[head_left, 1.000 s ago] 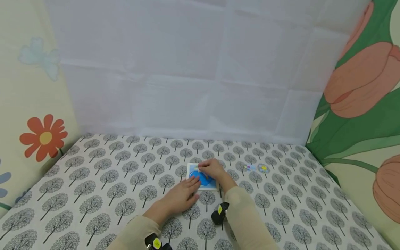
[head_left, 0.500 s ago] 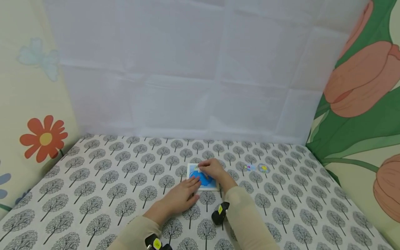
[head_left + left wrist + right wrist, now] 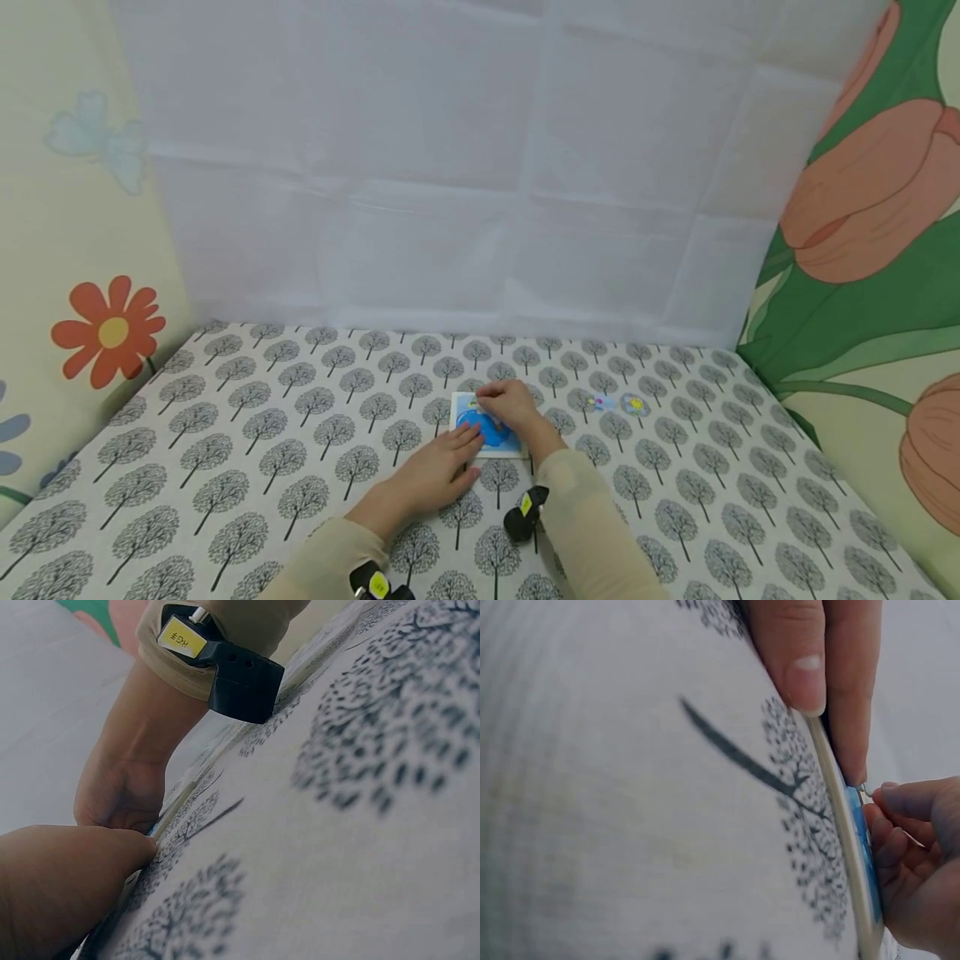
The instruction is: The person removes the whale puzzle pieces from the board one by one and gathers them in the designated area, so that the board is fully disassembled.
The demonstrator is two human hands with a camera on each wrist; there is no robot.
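Observation:
A small square puzzle board (image 3: 516, 450) with a pale rim and a blue picture lies on the table. My left hand (image 3: 442, 471) rests on its left side, fingers stretched over the picture. In the right wrist view the left thumb (image 3: 806, 686) presses near the board's wooden edge (image 3: 847, 840). My right hand (image 3: 513, 404) is over the board's upper right, thumb and fingers curled together. There it pinches a thin, small puzzle piece (image 3: 866, 790) at the board's surface, mostly hidden by the fingertips. The left wrist view shows the right hand (image 3: 124, 791) beyond the left.
Two loose puzzle pieces lie right of the board: a pale blue one (image 3: 601, 404) with pink spots and a rounded one (image 3: 636, 405) with a yellow figure. A tree-print cloth (image 3: 300, 500) covers the table. A white sheet (image 3: 465, 208) hangs behind it.

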